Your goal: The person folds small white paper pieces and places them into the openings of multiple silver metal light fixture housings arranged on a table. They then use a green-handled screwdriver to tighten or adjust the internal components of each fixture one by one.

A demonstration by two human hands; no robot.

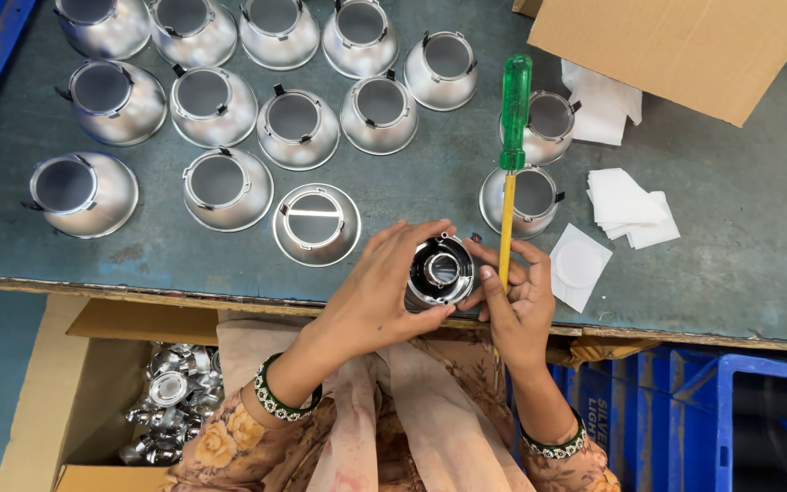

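Observation:
My left hand [384, 292] grips a shiny silver reflector cup [440, 271] at the table's near edge, its open mouth facing up at me. My right hand [516, 305] steadies the cup's right side with the thumb and also holds a screwdriver [509, 173]. The tool has a yellow shaft and a green handle that points away from me. Just left of the held cup, a silver reflector with a strip across its opening [316, 223] sits upside down on the table.
Several more silver reflectors [216, 187] stand in rows on the grey-blue table [740, 228]. White paper squares [626, 205] lie at right, below a cardboard box [685, 46]. An open carton of silver parts [166, 401] sits under the table at left, blue crates [730, 410] at right.

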